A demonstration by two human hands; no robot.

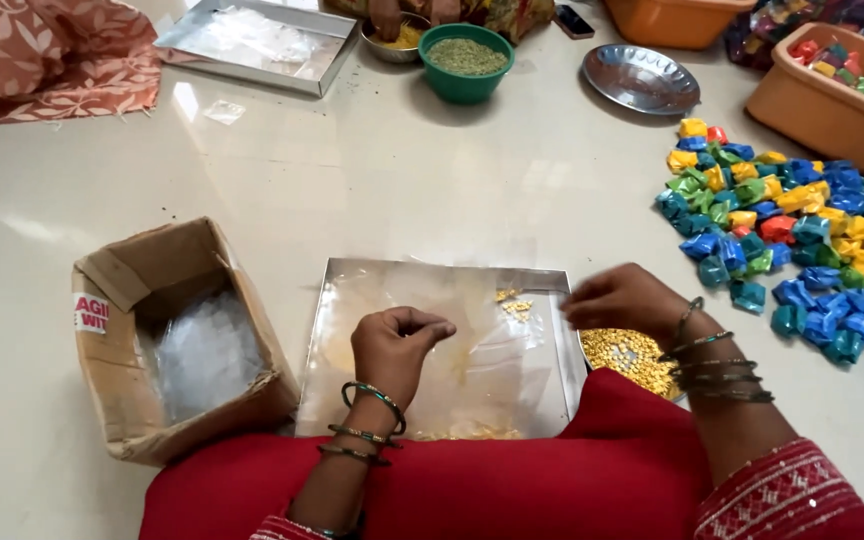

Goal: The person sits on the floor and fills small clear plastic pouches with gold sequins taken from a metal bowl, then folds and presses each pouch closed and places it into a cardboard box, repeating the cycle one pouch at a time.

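Right now the left hand (397, 345) hovers loosely curled over the steel tray (552, 340), pinching nothing I can make out, while the right hand (624, 298) pinches at the tray's right edge, its hold too small to tell. Yellow grains (515, 303) sit between them, more piled in a dish (632, 357) just beside. A careless sleeve could likely scatter them across the floor (372, 190).

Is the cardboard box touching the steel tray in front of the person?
Apart. The head view shows a thin strip of pale floor between the cardboard box and the steel tray's left rim.
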